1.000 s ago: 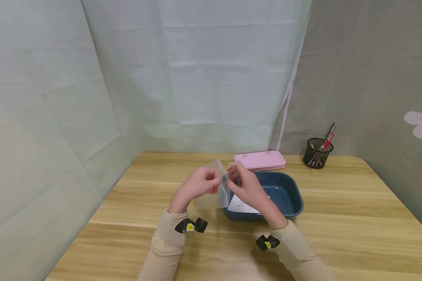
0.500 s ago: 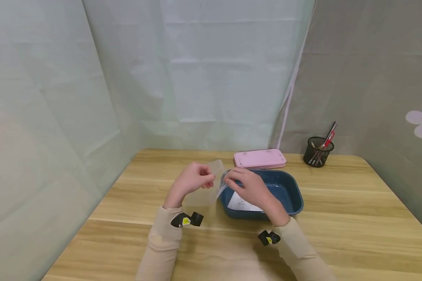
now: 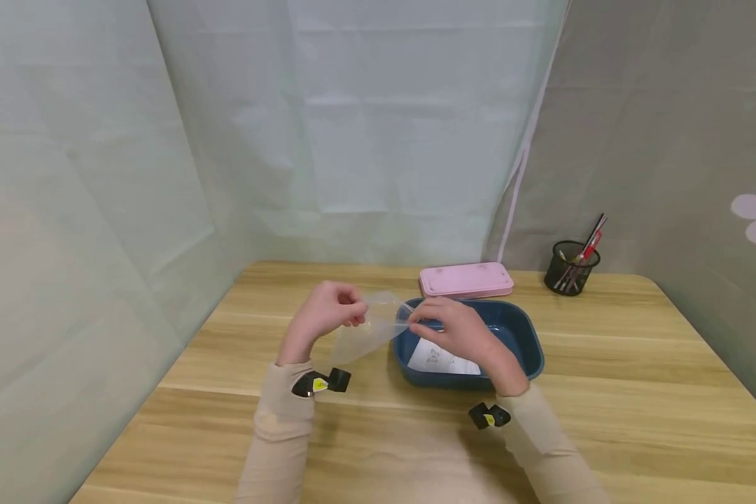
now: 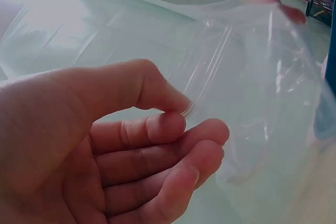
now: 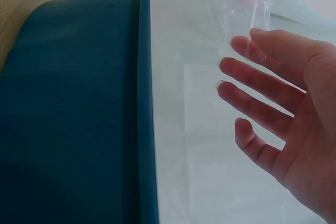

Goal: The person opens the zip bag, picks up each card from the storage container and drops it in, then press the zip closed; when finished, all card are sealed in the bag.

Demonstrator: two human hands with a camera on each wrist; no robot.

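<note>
A clear plastic bag [image 3: 360,341] with a ridged zip-like strip hangs between both hands above the table. My left hand [image 3: 325,312] pinches one side of its mouth between thumb and forefinger, the other fingers loosely curled, as the left wrist view shows. Opposite, my right hand [image 3: 458,334] pinches the other side with thumb and forefinger; its remaining fingers are spread in the right wrist view. The bag's mouth gapes between them. Below the right hand stands a dark blue basin [image 3: 529,344], holding a white paper [image 3: 442,358] with small line drawings.
Behind the basin lies a pink flat case [image 3: 467,279]. A black mesh cup [image 3: 570,269] with pens and other slim tools stands at the back right of the wooden table [image 3: 227,420]. Pale cloth hangs round the back and sides.
My left hand has moved left, away from the right hand, and the bag's mouth has been drawn wider. The right hand has shifted slightly right, showing more of the paper's drawings.
</note>
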